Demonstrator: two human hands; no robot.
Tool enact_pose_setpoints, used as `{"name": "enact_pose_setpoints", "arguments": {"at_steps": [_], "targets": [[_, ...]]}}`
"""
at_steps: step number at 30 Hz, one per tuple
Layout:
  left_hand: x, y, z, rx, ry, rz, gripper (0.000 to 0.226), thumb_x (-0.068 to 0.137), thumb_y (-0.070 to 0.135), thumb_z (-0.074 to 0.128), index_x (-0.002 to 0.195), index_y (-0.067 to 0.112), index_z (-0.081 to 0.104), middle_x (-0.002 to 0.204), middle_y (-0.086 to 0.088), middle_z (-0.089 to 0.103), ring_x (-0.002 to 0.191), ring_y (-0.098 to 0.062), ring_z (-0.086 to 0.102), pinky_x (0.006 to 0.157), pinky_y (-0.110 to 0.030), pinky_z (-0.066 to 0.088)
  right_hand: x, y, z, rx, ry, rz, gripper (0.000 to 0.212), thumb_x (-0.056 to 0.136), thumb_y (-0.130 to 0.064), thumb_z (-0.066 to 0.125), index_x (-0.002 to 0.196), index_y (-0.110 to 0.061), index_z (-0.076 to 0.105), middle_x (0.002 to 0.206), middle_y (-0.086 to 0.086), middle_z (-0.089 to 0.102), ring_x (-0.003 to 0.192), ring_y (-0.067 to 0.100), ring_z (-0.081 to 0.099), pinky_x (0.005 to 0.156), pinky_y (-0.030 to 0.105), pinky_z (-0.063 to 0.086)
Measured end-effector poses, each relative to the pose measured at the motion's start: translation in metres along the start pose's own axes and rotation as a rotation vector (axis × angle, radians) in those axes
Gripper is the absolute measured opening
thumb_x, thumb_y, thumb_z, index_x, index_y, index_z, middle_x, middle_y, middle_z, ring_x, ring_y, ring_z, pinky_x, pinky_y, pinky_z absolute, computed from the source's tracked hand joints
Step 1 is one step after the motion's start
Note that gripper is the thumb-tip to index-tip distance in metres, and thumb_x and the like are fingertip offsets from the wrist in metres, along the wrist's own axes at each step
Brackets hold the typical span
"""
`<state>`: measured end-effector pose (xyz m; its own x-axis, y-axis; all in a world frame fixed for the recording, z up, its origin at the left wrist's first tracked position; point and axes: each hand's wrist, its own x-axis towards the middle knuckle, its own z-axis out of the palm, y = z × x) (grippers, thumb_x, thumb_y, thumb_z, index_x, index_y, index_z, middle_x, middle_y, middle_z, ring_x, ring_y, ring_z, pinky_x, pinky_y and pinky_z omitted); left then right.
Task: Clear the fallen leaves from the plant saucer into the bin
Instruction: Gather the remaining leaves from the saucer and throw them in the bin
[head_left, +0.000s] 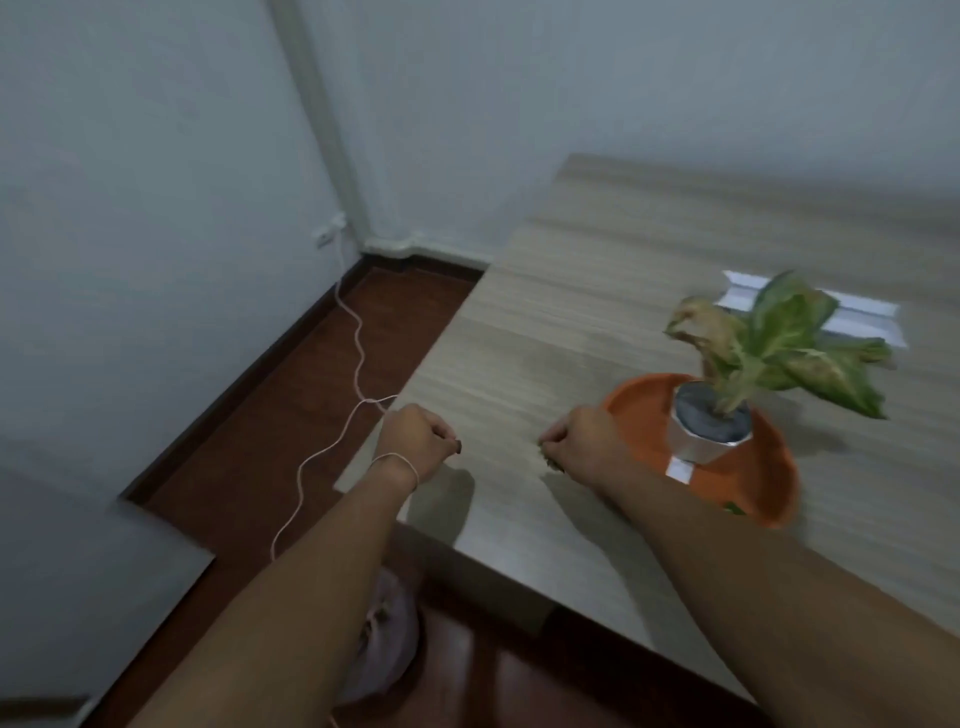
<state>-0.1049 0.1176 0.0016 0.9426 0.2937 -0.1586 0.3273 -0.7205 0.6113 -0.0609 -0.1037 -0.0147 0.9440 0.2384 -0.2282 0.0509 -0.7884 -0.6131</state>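
Observation:
An orange saucer (639, 410) sits on the wooden table (571, 322) with a white pot (696, 447) and a leafy plant (779, 343) in it. A small green leaf (733, 507) lies at the saucer's near rim. My right hand (582, 441) is closed just left of the saucer, with a bit of dry leaf (549, 460) showing under its fingers. My left hand (415, 441) hovers at the table's left corner, fingers curled, with nothing visible in it. Below my left forearm on the floor is a bin (384, 649) lined with a pale bag, mostly hidden.
A white cable (358, 364) runs from a wall socket (328, 234) across the dark wooden floor. White paper (857, 317) lies on the table behind the plant. A grey surface (78, 571) fills the lower left. The view is blurred.

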Motion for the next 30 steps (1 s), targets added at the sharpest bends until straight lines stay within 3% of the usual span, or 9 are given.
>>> {"name": "enact_pose_setpoints", "arguments": {"at_steps": [3,8,11,16,20,23,26,30], "targets": [[-0.016,-0.053,-0.038,0.015,0.041,-0.109,0.005,0.067,0.02,0.079,0.071,0.016,0.08,0.076,-0.001,0.078,0.08,-0.013,0.071,0.085,-0.023,0.054,0.012,-0.059,0.026,-0.02,-0.026,-0.118,0.015,0.077,-0.009,0.066,0.081,-0.013,0.08,0.068,0.006,0.076,0.059,0.009,0.069,0.051,0.003,0.042],[-0.055,-0.147,-0.084,0.03,0.157,-0.286,0.007,0.068,0.019,0.072,0.066,0.02,0.078,0.074,0.0,0.077,0.086,-0.019,0.067,0.092,-0.028,0.053,0.013,-0.148,0.097,-0.042,-0.155,-0.319,0.011,0.076,-0.008,0.069,0.077,-0.011,0.079,0.066,0.004,0.075,0.061,0.011,0.069,0.069,0.026,0.058],[-0.078,-0.201,-0.097,0.013,0.206,-0.393,0.008,0.068,0.018,0.071,0.066,0.019,0.079,0.072,-0.001,0.077,0.086,-0.024,0.069,0.088,-0.031,0.056,0.006,-0.186,0.151,-0.073,-0.26,-0.411,0.012,0.077,-0.009,0.069,0.081,-0.013,0.08,0.074,0.003,0.076,0.073,0.014,0.07,0.074,0.025,0.055],[-0.095,-0.278,-0.088,-0.033,0.264,-0.53,0.006,0.068,0.014,0.074,0.071,0.015,0.08,0.077,-0.006,0.077,0.072,-0.015,0.067,0.072,-0.019,0.048,0.007,-0.225,0.254,-0.098,-0.421,-0.511,0.013,0.077,-0.011,0.071,0.084,-0.015,0.08,0.069,-0.001,0.073,0.076,0.014,0.07,0.075,0.024,0.055],[-0.095,-0.338,-0.048,-0.069,0.253,-0.602,0.007,0.066,0.015,0.073,0.067,0.019,0.079,0.077,-0.002,0.078,0.079,-0.018,0.071,0.079,-0.025,0.055,0.013,-0.212,0.348,-0.115,-0.543,-0.609,0.014,0.078,-0.012,0.068,0.083,-0.017,0.08,0.082,-0.001,0.078,0.076,0.012,0.071,0.069,0.023,0.054],[-0.093,-0.376,-0.007,-0.102,0.23,-0.633,0.012,0.07,0.013,0.068,0.069,0.016,0.079,0.079,-0.002,0.078,0.08,-0.017,0.071,0.081,-0.028,0.056,0.025,-0.176,0.41,-0.16,-0.605,-0.615,0.016,0.075,-0.009,0.064,0.063,-0.007,0.074,0.065,0.006,0.074,0.061,0.011,0.064,0.056,0.024,0.044],[-0.085,-0.407,0.034,-0.143,0.223,-0.675,0.012,0.071,0.013,0.068,0.069,0.018,0.079,0.076,0.0,0.078,0.076,-0.015,0.071,0.078,-0.029,0.058,0.041,-0.139,0.454,-0.208,-0.561,-0.598,0.026,0.074,-0.008,0.062,0.049,-0.003,0.057,0.043,0.004,0.055,0.051,0.018,0.059,0.047,0.025,0.036],[-0.078,-0.434,0.076,-0.187,0.243,-0.731,0.017,0.068,0.014,0.064,0.073,0.021,0.079,0.077,-0.002,0.077,0.077,-0.021,0.072,0.073,-0.032,0.059,0.058,-0.104,0.492,-0.256,-0.551,-0.606,0.042,0.075,-0.004,0.059,0.039,-0.013,0.042,0.046,0.001,0.049,0.049,0.017,0.05,0.048,0.026,0.032]]}}
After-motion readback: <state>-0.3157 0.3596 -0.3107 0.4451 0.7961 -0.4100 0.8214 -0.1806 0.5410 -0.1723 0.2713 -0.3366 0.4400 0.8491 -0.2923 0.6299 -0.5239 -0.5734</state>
